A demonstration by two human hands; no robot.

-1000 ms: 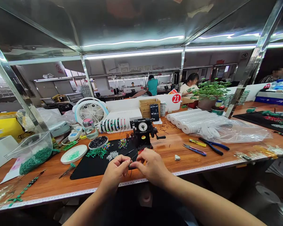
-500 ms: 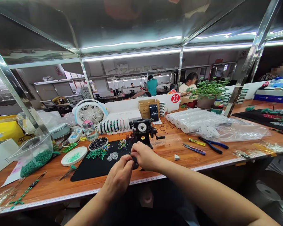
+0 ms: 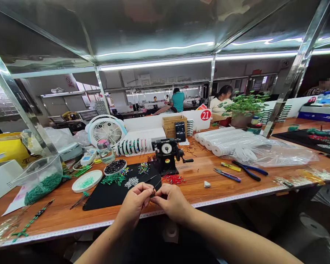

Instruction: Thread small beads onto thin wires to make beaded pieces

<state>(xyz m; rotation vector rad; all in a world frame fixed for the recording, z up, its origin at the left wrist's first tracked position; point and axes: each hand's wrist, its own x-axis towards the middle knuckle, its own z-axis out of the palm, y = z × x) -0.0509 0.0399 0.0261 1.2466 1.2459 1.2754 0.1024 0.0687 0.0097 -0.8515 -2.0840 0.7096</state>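
Strand (image 3: 157, 183): thin dark thing right at my fingertips, over the front right corner of the black mat (image 3: 110, 198); way too small to say what it is exactly
Long axis: looks like it points up and away from me, leaning a bit right, roughly toward the hand-crank machine (image 3: 166, 156)
Left hand (image 3: 136, 201): thumb and forefinger pinched on the near end, pretty sure
Right hand (image 3: 173, 203): fingers curled, tips right up by the same spot; can't tell if they've actually got a grip
Nearer hand: basically a tie imo, it sits between the two
Red pieces (image 3: 173, 179): just past my right knuckles, short of the machine
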